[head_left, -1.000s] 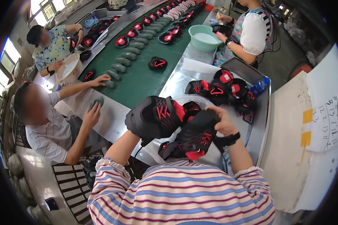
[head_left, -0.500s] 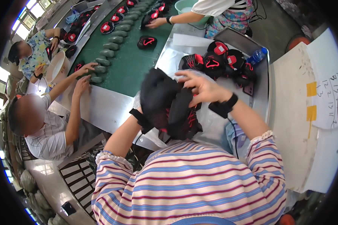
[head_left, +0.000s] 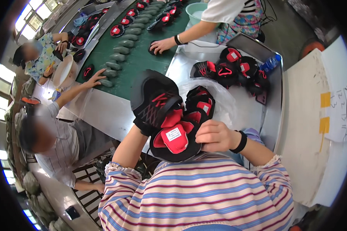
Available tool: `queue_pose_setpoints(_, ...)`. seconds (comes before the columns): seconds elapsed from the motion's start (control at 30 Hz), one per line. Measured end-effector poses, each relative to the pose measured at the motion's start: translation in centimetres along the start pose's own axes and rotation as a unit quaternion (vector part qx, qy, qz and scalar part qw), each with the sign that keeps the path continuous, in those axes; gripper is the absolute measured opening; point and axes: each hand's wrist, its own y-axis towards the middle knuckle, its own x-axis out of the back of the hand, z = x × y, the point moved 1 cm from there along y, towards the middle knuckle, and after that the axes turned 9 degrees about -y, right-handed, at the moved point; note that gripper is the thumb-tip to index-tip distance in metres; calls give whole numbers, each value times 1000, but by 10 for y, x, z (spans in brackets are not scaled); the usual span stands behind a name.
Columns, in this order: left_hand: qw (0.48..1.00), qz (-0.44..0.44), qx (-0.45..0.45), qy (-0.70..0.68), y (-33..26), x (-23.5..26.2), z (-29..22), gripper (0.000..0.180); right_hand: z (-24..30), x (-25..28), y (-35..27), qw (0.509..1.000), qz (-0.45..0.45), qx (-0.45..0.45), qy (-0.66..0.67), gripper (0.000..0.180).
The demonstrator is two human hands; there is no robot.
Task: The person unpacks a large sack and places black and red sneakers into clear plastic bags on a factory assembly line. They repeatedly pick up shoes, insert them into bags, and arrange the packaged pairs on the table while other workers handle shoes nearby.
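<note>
A black shoe upper with red lacing (head_left: 156, 104) is held up in front of my chest. Its toe tilts toward the far left, over my left wrist (head_left: 142, 126), and my left hand's fingers are hidden behind it. Against it, nearer my body, a black piece with red lining and a white label (head_left: 175, 139) lies spread. My right hand (head_left: 216, 135), fingers curled, pinches the right edge of this black-and-red work. Just beyond, another black-and-red upper (head_left: 204, 104) rests at the clear plastic bag (head_left: 223, 101).
A metal tray (head_left: 272, 127) holds several black-and-red uppers (head_left: 227, 71), a blue-capped bottle (head_left: 270, 63) and a phone (head_left: 261, 97). A green belt (head_left: 138, 63) carries grey shoe lasts (head_left: 121, 50) and more uppers. Co-workers sit left and stand ahead. A white board (head_left: 302, 127) is at right.
The upper has turned so its laces and red lining show. My right hand has come down nearer my body and closed on the edge. The co-worker ahead has reached to the upper on the belt.
</note>
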Motion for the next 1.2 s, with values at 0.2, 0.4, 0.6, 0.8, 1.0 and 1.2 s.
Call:
queue_pose_setpoints(0.2,970,11,12,-244,-25,-36,68,32,-33,4,-15,936,-28,-305,175,29)
queue_pose_setpoints(0.4,601,-98,350,-712,-2,-11,63,37,-81,-20,-56,686,-135,-549,459,34)
queue_pose_setpoints(0.6,697,-203,354,-589,-34,-26,65,39,-96,-31,-41,839,-75,-526,121,43)
queue_pose_setpoints(0.8,610,-448,245,-605,-68,-18,96,40,-109,-29,-42,762,-83,-580,275,37)
queue_pose_setpoints(1.0,570,-485,228,-623,-85,-12,111,31,-156,-26,-31,641,-151,-623,422,30)
queue_pose_setpoints(1.2,572,-548,188,-581,-104,-18,162,36,-184,-38,-14,637,-145,-617,439,27)
